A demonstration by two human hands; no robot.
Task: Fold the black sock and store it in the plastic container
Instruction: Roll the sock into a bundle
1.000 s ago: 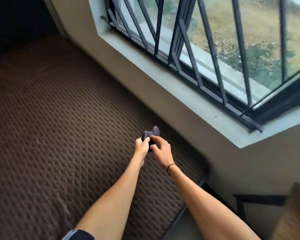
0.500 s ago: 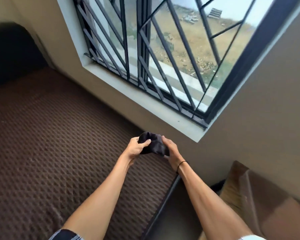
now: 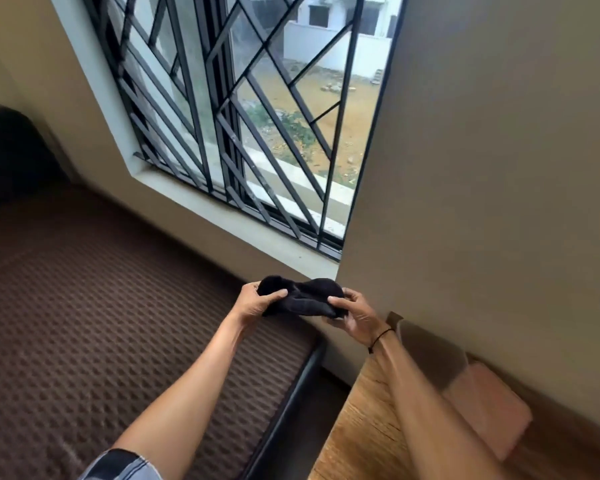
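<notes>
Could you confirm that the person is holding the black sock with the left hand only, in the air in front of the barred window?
Not quite: the head view shows both hands on the black sock, the left hand gripping one end and the right hand the other. The rest stands: it is held in the air in front of the barred window.

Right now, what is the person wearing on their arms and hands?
Both hands are bare, no gloves. The right hand has a thin black cord band at its wrist. Above the left hand, the forearm is bare up to a grey, dark-striped sleeve.
</notes>
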